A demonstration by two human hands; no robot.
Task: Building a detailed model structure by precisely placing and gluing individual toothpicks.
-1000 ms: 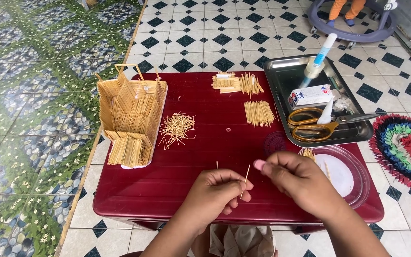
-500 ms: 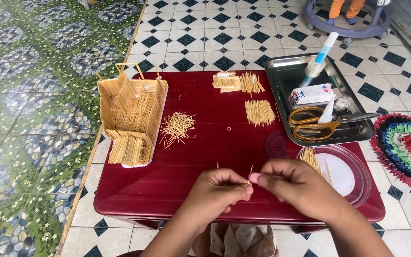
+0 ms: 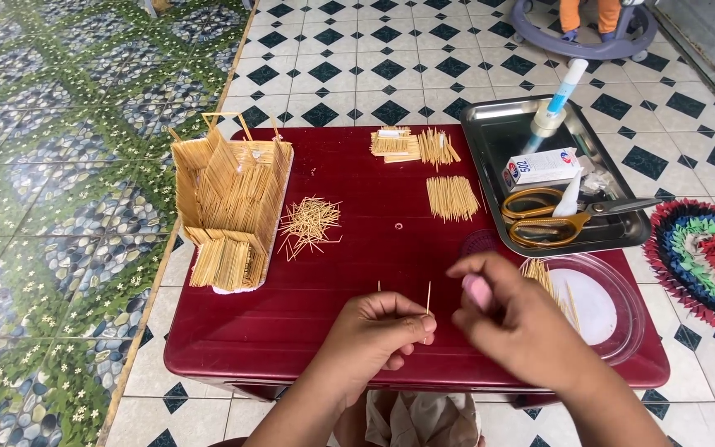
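My left hand pinches thin toothpicks upright over the near edge of a dark red table. Just to its right, my right hand hovers with fingers curled and slightly blurred, with nothing visibly held. A toothpick house model stands at the table's left. Beside it lies a loose pile of toothpicks. Neat toothpick bundles lie further back, and another group sits at the far edge.
A metal tray at the back right holds scissors, a glue bottle and a small box. A clear plastic lid with toothpicks sits near my right hand. A round rug lies on the tiled floor.
My right hand let go of the toothpick and drew slightly to the right. My left hand still holds the toothpicks upright in nearly the same place.
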